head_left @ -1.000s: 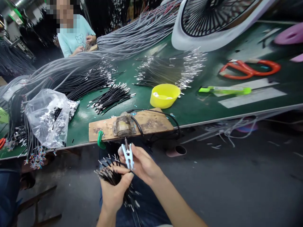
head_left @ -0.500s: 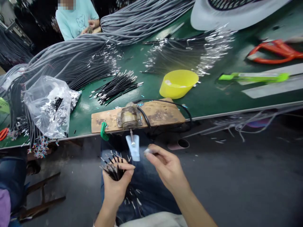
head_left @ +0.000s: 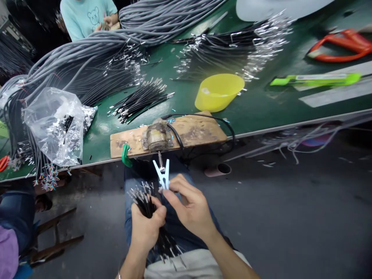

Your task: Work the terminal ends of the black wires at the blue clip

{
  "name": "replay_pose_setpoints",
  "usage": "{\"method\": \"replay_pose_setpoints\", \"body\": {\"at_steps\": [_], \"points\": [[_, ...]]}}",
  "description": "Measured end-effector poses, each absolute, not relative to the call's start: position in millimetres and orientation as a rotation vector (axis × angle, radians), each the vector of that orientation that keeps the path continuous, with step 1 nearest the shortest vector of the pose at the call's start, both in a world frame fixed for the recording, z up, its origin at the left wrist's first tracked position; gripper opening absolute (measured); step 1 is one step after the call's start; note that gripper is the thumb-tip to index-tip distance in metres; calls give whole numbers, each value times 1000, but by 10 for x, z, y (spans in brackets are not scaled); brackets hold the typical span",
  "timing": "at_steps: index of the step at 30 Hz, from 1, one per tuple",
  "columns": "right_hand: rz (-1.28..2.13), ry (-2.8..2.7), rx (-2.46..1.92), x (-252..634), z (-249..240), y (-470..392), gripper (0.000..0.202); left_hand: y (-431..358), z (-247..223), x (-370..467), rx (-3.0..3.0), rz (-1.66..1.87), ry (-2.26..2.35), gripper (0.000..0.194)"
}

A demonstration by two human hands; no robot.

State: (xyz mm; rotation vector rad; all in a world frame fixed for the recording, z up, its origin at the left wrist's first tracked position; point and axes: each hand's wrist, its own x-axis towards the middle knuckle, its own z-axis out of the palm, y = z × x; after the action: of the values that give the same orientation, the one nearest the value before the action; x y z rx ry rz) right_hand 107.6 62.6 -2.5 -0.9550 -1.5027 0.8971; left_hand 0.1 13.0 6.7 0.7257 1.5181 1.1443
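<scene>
My left hand (head_left: pixel 147 226) is wrapped round a bundle of short black cables (head_left: pixel 147 207) with stripped, silvery wire ends pointing up and more ends hanging below. A light blue clothespin (head_left: pixel 162 175) sits on the metal shaft (head_left: pixel 161 159) of a small motor (head_left: pixel 157 136). My right hand (head_left: pixel 190 205) is closed in a pinch at the clothespin's near end. A tiny whitish bit shows by its fingertips, but what they grip is too small to make out. The motor is fixed to a wooden board (head_left: pixel 197 131) at the table edge.
Behind the board lie loose black cables (head_left: pixel 142 100), a yellow cup-like container (head_left: pixel 220 93) and a foil-ended cable pile (head_left: pixel 232 50). Left are a plastic bag (head_left: pixel 55 124) and grey cables (head_left: pixel 162 23). Orange-handled scissors (head_left: pixel 343 46) and a green cutter (head_left: pixel 315 80) lie right. A person (head_left: pixel 87 19) sits across.
My right hand has moved left to the clothespin's near end. The clothespin, blurred before, now shows its two spread legs clearly. My left hand still holds the cables.
</scene>
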Motion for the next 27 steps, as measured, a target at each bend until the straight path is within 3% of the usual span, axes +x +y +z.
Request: {"method": "replay_pose_setpoints", "body": {"at_steps": [4, 11, 17, 23, 27], "points": [[1044, -1651, -899, 1124, 25, 662, 15, 134, 91, 24, 739, 1103, 1531, 9], [1025, -1402, -1021, 1057, -53, 598, 24, 129, -49, 26, 583, 1154, 1465, 28], [1474, -1383, -905, 1140, -137, 610, 17, 109, -60, 39, 562, 1184, 1504, 36], [1284, -1112, -1004, 1006, -115, 524, 26, 75, -54, 102, 522, 1202, 1534, 38], [1804, -710, -832, 901, -163, 455, 25, 97, -53, 158, 504, 1190, 1452, 49]]}}
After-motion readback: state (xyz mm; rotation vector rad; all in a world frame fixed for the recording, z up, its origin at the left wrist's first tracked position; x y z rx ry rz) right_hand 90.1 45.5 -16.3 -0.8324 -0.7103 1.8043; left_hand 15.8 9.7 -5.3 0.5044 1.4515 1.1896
